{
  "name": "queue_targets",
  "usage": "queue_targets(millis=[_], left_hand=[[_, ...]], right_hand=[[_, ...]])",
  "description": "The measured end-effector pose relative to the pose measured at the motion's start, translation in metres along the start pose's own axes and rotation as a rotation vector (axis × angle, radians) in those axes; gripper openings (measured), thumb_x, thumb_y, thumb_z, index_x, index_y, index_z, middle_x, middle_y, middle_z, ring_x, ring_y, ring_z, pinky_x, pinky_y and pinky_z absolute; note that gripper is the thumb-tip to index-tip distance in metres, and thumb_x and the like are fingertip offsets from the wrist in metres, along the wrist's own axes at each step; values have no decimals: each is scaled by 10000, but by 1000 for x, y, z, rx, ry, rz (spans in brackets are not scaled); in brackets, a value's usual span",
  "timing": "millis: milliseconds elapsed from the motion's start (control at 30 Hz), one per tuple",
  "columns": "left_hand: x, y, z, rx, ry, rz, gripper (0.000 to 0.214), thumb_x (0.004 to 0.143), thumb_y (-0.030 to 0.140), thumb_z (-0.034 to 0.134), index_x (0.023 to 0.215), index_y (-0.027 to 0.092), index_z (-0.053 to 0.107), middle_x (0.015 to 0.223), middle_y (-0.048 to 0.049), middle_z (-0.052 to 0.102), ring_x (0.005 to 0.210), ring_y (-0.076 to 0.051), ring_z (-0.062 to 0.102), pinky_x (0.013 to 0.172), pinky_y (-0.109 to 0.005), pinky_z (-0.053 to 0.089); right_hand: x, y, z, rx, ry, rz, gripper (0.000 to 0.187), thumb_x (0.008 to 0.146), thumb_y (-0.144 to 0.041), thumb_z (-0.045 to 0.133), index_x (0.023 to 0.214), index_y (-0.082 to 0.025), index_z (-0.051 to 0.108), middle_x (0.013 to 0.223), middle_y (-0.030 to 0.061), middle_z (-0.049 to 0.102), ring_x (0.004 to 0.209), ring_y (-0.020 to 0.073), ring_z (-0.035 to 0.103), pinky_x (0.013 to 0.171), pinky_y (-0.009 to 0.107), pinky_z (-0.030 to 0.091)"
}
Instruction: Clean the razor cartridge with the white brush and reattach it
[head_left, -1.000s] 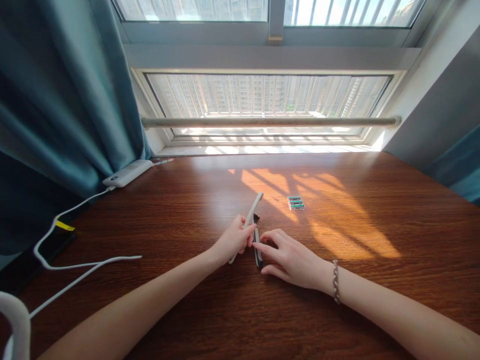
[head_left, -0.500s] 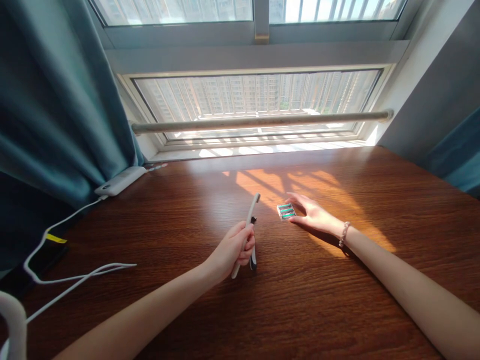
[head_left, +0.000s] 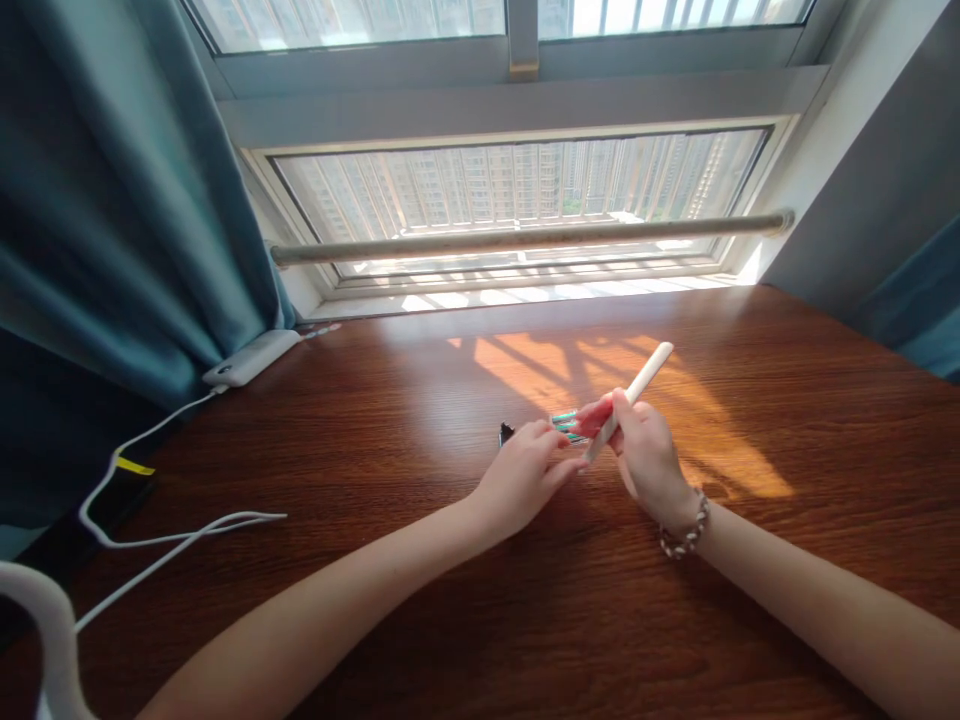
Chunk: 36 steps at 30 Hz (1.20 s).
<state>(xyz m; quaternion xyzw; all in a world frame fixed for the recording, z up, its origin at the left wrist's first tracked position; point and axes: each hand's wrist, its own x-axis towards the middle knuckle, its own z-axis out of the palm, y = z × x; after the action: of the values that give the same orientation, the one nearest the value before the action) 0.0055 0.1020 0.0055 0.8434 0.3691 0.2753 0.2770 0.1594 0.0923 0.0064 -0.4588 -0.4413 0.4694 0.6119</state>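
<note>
A slim white handle (head_left: 645,372), perhaps of a razor, is pinched in my right hand (head_left: 651,455), which has a beaded bracelet at its wrist. It slants from upper right to lower left. My left hand (head_left: 517,478) is stretched out beside its lower end, thumb and fingers apart, the thumb tip at or very near that end. Behind the fingers of both hands lies a small pack (head_left: 564,417) with green strips, partly covered. A black-tipped object (head_left: 506,432) rests on the table just beyond my left hand, mostly hidden by it.
The brown wooden table (head_left: 405,620) reaches to the window. At the left lie a white power bank (head_left: 255,358), a white cable (head_left: 180,545) and a dark object with a yellow strip (head_left: 135,467). A blue curtain (head_left: 135,220) hangs there. A white curved bar (head_left: 56,630) stands at lower left.
The white handle has passed from my left hand to my right and is turned end for end. My left hand has moved right; my right hand has come off the pack's edge.
</note>
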Motion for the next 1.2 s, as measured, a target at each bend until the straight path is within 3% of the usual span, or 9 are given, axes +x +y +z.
queue_targets(millis=[67, 133, 200, 367, 567, 667, 800, 933, 1200], left_hand=[[13, -13, 1, 157, 62, 16, 270, 752, 322, 607, 961, 172, 527, 995, -83, 557, 960, -240, 504, 828, -368, 403], [24, -24, 5, 204, 43, 61, 457, 669, 332, 690, 1038, 154, 487, 1066, -114, 536, 1025, -265, 480, 858, -384, 396], [31, -30, 10, 215, 16, 42, 488, 633, 329, 720, 1022, 145, 489, 1015, -112, 554, 967, -263, 509, 819, -386, 415], [34, -28, 14, 175, 87, -37, 485, 638, 286, 720, 1036, 157, 475, 968, -81, 587, 922, -243, 536, 780, -365, 438], [25, -26, 4, 151, 176, 81, 621, 652, 357, 706, 1159, 142, 419, 1099, -126, 558, 1015, -253, 524, 858, -386, 428], [19, -27, -4, 113, 179, 176, 501, 694, 375, 666, 1105, 151, 485, 1105, -117, 559, 1057, -239, 503, 910, -383, 405], [13, -26, -14, 33, 238, 126, 173, 821, 279, 530, 950, 181, 592, 1080, -85, 572, 1036, -186, 515, 893, -335, 420], [13, -24, -19, 78, 271, 129, 131, 835, 223, 504, 878, 194, 625, 1059, -69, 584, 1032, -182, 503, 905, -348, 406], [12, -27, -19, 265, 234, 174, 113, 799, 265, 558, 827, 229, 662, 1064, -26, 611, 1126, -227, 431, 966, -419, 338]], right_hand=[[17, -1, -15, -36, 95, 53, 306, 817, -457, 453, 720, -172, 506, 501, -44, 467, 357, 58, 378, 360, 192, 328], [31, 1, -29, -80, 65, 119, 264, 752, -417, 553, 702, -162, 503, 466, -66, 408, 299, 26, 243, 297, 184, 183], [39, 6, -39, -127, 9, 183, 243, 704, -380, 605, 685, -155, 514, 459, -61, 421, 285, 20, 216, 289, 189, 140], [39, 20, -41, -214, -163, 289, 250, 677, -379, 644, 672, -149, 546, 401, -57, 426, 279, 41, 259, 303, 198, 129], [20, 12, -28, -144, -381, 341, 337, 726, -443, 607, 616, -144, 499, 385, -83, 317, 336, 30, 218, 354, 208, 116], [13, 5, -19, -114, -379, 359, 333, 730, -445, 602, 644, -142, 492, 436, -88, 300, 364, 25, 200, 361, 210, 114], [8, 4, -13, -123, -366, 401, 324, 702, -442, 629, 690, -135, 524, 457, -88, 296, 362, 22, 194, 350, 211, 94], [4, 10, -12, -206, -325, 357, 315, 716, -443, 617, 722, -130, 585, 433, -82, 294, 356, 32, 233, 341, 201, 116], [-4, 13, -9, -355, -323, 238, 313, 746, -436, 592, 833, -143, 658, 403, -77, 302, 355, 49, 247, 333, 192, 178]])
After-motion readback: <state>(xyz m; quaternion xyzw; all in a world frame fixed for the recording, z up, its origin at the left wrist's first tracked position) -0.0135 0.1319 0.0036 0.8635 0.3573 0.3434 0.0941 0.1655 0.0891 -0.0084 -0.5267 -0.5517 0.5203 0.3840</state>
